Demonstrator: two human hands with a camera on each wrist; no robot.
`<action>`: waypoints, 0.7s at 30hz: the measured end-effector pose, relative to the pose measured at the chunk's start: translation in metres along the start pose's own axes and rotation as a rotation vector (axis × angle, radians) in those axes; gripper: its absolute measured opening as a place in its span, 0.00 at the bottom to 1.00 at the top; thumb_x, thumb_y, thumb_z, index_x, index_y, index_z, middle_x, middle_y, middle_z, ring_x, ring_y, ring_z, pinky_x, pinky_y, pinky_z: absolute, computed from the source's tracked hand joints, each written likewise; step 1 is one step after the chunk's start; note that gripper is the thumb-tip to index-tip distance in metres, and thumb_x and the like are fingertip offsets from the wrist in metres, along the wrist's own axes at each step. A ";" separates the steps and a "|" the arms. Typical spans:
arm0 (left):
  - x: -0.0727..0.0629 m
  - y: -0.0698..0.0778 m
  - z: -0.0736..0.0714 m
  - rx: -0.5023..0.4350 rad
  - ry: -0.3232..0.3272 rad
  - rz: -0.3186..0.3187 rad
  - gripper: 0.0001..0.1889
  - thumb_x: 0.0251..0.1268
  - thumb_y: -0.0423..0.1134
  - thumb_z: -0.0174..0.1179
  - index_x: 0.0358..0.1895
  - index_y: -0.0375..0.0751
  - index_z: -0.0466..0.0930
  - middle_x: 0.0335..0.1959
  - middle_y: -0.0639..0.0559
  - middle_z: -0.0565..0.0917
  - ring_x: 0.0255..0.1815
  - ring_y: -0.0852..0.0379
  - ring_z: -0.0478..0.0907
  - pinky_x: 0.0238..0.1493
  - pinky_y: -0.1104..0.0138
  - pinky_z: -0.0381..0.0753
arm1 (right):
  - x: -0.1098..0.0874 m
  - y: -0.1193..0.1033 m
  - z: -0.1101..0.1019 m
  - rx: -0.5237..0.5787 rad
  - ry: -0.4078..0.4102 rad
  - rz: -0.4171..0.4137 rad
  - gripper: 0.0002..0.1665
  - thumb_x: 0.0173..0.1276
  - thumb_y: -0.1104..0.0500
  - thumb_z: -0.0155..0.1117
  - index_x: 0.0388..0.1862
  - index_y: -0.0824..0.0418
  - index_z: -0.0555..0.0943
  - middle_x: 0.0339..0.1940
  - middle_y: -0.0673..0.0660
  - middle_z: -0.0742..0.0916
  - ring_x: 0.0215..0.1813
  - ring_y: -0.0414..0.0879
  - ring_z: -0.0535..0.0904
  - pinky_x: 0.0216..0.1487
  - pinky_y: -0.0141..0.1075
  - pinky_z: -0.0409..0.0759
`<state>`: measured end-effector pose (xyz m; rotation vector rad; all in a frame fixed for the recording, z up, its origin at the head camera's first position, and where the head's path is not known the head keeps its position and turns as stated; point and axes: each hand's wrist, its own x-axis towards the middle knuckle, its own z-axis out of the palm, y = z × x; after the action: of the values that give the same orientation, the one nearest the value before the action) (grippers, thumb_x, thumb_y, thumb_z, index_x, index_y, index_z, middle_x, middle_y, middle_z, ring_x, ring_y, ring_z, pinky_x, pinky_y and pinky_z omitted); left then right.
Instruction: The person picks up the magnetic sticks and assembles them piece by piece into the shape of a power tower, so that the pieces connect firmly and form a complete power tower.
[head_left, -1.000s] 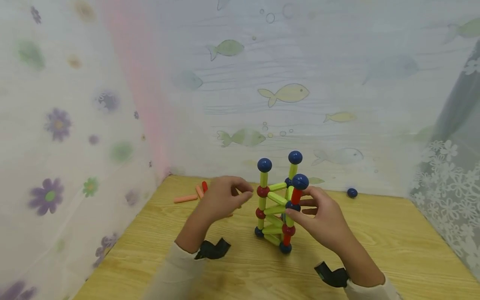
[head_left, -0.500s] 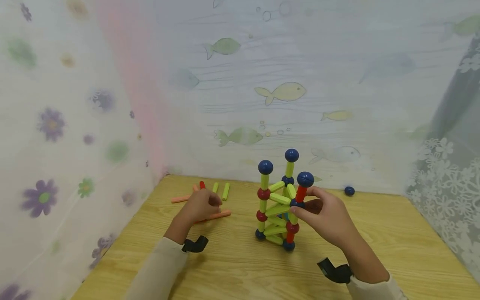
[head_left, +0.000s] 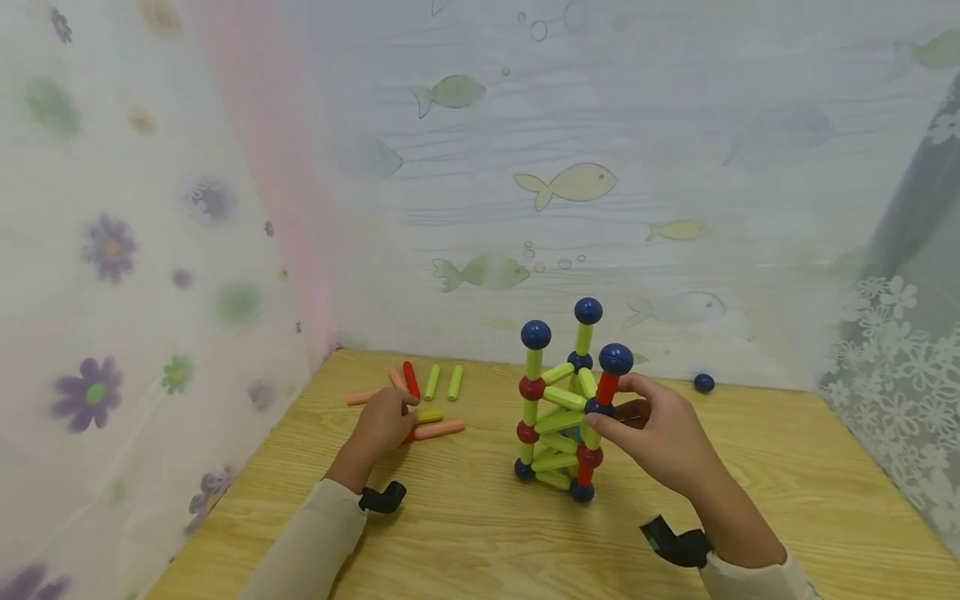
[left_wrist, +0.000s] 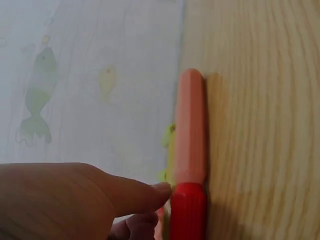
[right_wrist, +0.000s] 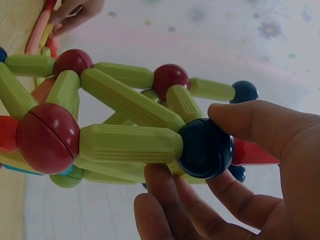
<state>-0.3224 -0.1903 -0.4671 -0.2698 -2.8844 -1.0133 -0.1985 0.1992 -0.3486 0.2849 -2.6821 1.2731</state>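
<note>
A tower of lime-green and red sticks joined by red and blue balls (head_left: 558,421) stands upright on the table. My right hand (head_left: 660,433) grips it at its near right corner. In the right wrist view, the thumb and fingers are round a dark blue ball (right_wrist: 204,150) below the top red stick. My left hand (head_left: 382,423) is low over loose sticks on the left, its fingers loosely bent. Its thumb tip is beside a red stick (left_wrist: 189,212) lying end to end with an orange stick (left_wrist: 190,130). The other left fingers are mostly hidden, and no stick is seen lifted.
Behind the left hand lie two lime-green sticks (head_left: 455,382), another red stick (head_left: 410,379) and more orange sticks. A yellow stick (head_left: 430,416) lies by its fingertips. One loose blue ball (head_left: 703,383) sits at the back right. Patterned cloth (head_left: 465,208) rises behind the wooden table (head_left: 465,533).
My left hand has moved left and down from beside the tower to the loose sticks. My right hand has kept hold of the tower, which has shifted slightly.
</note>
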 end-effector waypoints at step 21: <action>-0.046 0.157 0.005 -0.218 0.555 0.899 0.15 0.63 0.34 0.74 0.53 0.45 0.89 0.47 0.52 0.87 0.44 0.57 0.84 0.44 0.68 0.85 | 0.001 0.000 -0.002 -0.007 0.001 -0.018 0.31 0.67 0.40 0.74 0.59 0.57 0.80 0.51 0.57 0.89 0.47 0.48 0.90 0.47 0.45 0.88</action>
<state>-0.2479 -0.0733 -0.3808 -0.9915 -1.8234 -0.9766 -0.1990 0.2013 -0.3471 0.3074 -2.6762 1.2582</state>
